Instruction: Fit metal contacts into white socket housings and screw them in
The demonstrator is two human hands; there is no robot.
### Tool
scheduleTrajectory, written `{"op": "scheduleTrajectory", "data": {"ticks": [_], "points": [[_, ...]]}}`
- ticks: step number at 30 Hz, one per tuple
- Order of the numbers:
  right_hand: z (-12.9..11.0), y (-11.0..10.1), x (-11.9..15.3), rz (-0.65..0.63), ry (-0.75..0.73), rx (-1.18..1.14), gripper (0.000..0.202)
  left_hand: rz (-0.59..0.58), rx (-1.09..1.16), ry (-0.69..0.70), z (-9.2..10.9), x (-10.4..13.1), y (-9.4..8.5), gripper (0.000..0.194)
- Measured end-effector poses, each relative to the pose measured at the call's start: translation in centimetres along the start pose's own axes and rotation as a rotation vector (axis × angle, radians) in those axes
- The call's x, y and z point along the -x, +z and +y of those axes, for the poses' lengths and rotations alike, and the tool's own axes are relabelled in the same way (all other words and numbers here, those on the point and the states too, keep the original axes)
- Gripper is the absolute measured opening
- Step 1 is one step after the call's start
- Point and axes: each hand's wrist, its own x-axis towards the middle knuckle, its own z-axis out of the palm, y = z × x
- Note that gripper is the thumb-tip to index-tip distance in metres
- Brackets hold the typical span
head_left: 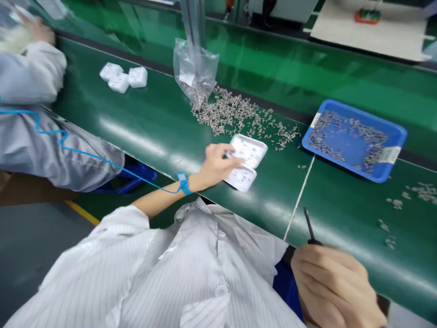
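Note:
My left hand (218,163) is at a pair of white plastic shells that lie side by side on the green work surface, fingers and thumb gripping their left side. The upper shell (251,150) and the lower shell (243,178) show small grey parts or holes inside, too small to make out. Low on the right, my right hand (336,282) is closed around a screwdriver (310,225), its thin dark shaft pointing up and away from me. The screwdriver tip is apart from the shells.
Loose small metal parts (235,111) are heaped behind the shells, beside a clear plastic bag (194,68). A blue tray (385,175) holds more. Several metal parts (426,191) lie far right. Three white housings (119,83) sit back left, near a co-worker's sleeve (30,75). A blue cord (102,159) runs to my left wristband.

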Motion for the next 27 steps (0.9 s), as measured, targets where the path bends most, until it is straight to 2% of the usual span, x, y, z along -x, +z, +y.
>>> {"op": "scheduleTrajectory", "data": {"ticks": [2, 4, 5, 7, 10, 13, 17, 20, 22, 24, 27], "points": [[0.9, 0.6, 0.7, 0.042, -0.147, -0.006, 0.044, 0.416, 0.191, -0.273, -3.8, 0.1, -3.5, 0.01], [2.3, 2.2, 0.7, 0.048, -0.305, 0.052, 0.042, 0.831, 0.549, -0.501, -8.0, -0.7, -6.8, 0.007], [3.1, 3.2, 0.4, 0.038, -0.356, 0.098, 0.042, 0.93, 0.635, -0.552, -9.9, -1.3, -8.3, 0.009], [4.1, 5.2, -0.4, 0.022, -0.403, 0.176, 0.044, 1.031, 0.723, -0.599, -13.1, -2.5, -10.8, 0.02], [4.7, 7.6, -1.7, 0.0, -0.422, 0.261, 0.044, 1.088, 0.782, -0.63, -15.9, -4.3, -12.7, 0.032], [4.8, 9.2, -2.6, -0.028, -0.435, 0.315, 0.039, 1.11, 0.838, -0.674, -17.3, -6.5, -12.1, 0.031], [4.9, 9.8, -3.0, -0.018, -0.437, 0.303, 0.037, 1.161, 0.84, -0.735, -19.2, -11.2, -11.3, 0.022], [4.9, 9.6, -3.1, -0.009, -0.421, 0.299, 0.04, 1.184, 0.797, -0.775, -20.6, -14.3, -12.6, 0.022], [5.0, 9.5, -3.2, 0.009, -0.411, 0.299, 0.042, 1.162, 0.75, -0.795, -20.8, -15.2, -13.8, 0.028], [5.2, 9.5, -3.4, 0.026, -0.405, 0.304, 0.043, 1.135, 0.666, -0.802, -20.1, -15.1, -14.4, 0.034], [5.5, 9.8, -3.6, 0.032, -0.402, 0.3, 0.045, 1.111, 0.466, -0.789, -17.4, -13.5, -13.1, 0.051]]}}
